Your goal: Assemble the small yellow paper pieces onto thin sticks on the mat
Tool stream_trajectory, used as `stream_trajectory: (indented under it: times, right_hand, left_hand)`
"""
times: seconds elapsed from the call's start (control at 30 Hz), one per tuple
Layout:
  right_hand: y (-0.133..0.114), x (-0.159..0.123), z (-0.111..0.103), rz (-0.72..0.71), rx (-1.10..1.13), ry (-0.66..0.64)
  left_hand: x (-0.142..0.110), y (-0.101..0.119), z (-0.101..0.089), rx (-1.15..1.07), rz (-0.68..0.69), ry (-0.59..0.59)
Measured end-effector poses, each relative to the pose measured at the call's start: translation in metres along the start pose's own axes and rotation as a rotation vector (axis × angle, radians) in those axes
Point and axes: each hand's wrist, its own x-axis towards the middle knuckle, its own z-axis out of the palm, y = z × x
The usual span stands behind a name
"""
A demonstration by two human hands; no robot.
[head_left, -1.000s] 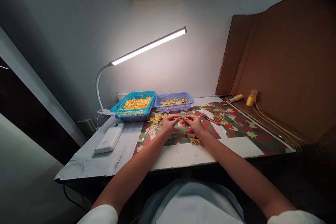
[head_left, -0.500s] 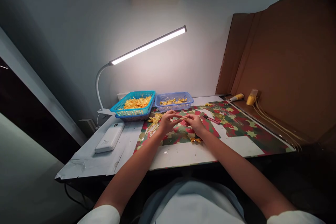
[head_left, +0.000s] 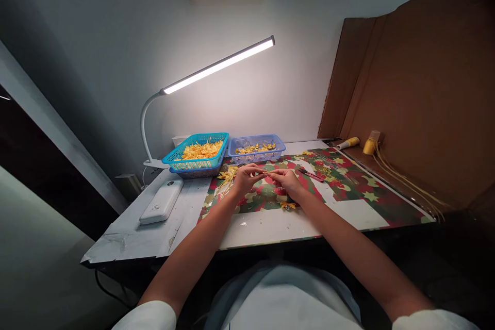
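My left hand (head_left: 247, 177) and my right hand (head_left: 286, 180) meet above the patterned sheet, fingertips nearly touching. Both are closed in a pinch on a thin gold cord, of which little shows between the fingers. Just left of my left hand lies a bunch of yellow ribbon pieces with gold strands (head_left: 227, 178). A yellow ribbon bow (head_left: 288, 206) rests on the table below my right hand. To the right of that hand lies a small red-handled tool (head_left: 312, 175), perhaps scissors or snips.
A turquoise basket (head_left: 176, 159) of yellow ribbon pieces and a purple basket (head_left: 275, 156) with gold bows stand at the back. A lamp (head_left: 144, 118) and a white power bank (head_left: 161, 203) are at left. Cardboard (head_left: 417, 93) walls the right side, near a yellow-capped bottle (head_left: 371, 143).
My fingertips have drawn slightly closer, and less of the gold cord shows between them. The things on the table stay where they were.
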Motion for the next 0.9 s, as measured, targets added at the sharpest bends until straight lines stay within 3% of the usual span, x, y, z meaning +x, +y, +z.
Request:
stream_trajectory:
  times: [0.23, 0.5, 0.77, 0.9]
  right_hand:
    - [0.004, 0.001, -0.002, 0.125, 0.059, -0.014]
    - [0.004, 0.002, -0.002, 0.169, 0.138, -0.06]
    - [0.003, 0.002, 0.0, 0.059, -0.038, 0.075]
    - [0.003, 0.002, 0.002, -0.109, -0.17, 0.123]
  left_hand:
    - [-0.001, 0.002, 0.002, -0.074, -0.035, 0.013]
    - [-0.001, 0.0, 0.003, -0.075, -0.067, -0.009]
    - [-0.003, 0.01, 0.001, 0.247, -0.071, -0.037]
    - [0.002, 0.005, -0.001, 0.157, -0.194, -0.029]
